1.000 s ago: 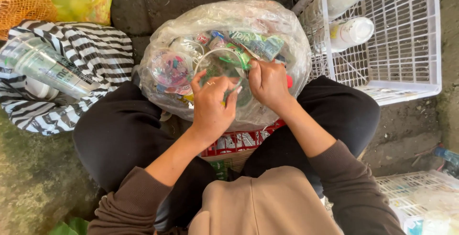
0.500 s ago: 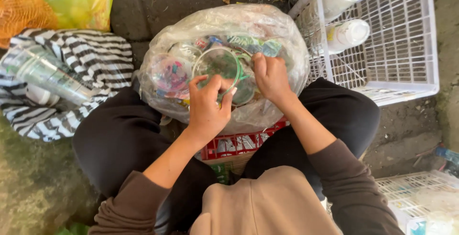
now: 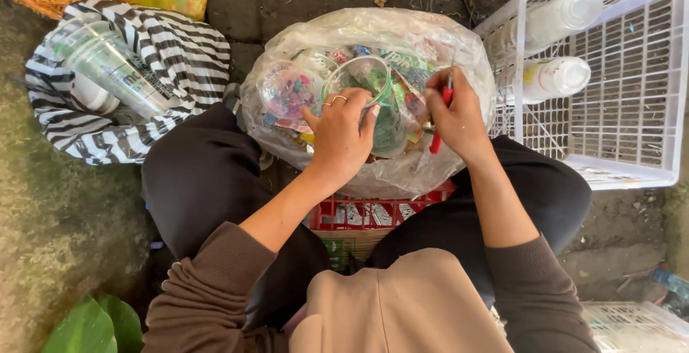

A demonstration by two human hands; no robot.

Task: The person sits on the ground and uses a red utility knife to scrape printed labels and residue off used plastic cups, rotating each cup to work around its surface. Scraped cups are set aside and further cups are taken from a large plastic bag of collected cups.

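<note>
left hand (image 3: 343, 132): fingers curled round a clear plastic cup (image 3: 367, 98), gripping it by the side wall, rim facing up toward the camera. Closed firmly on it, thumb on the near side.
right hand (image 3: 453, 112): fingers pinched shut on a small red-handled tool (image 3: 439, 124), looks like a cutter or blade; tip is hidden, can't tell the exact kind.
cup location: held just above the clear plastic bag (image 3: 445, 51) of mixed wrappers and cups, which sits between the knees on a red crate (image 3: 373, 213).
step in hand (my read): working the tool on the cup, likely stripping a label or film off it.
how to do it well: keep the cup braced against the bag's contents so it doesn't spin; cut away from the left thumb; shallow angle so the thin wall doesn't crack.
risk: left fingertips sit close to the tool, so a slip goes straight into them.
nearby: white plastic basket (image 3: 646, 94) to the right with two white bottles (image 3: 556, 80); striped bag (image 3: 179, 58) to the left holding stacked clear cups (image 3: 115, 66).
</note>
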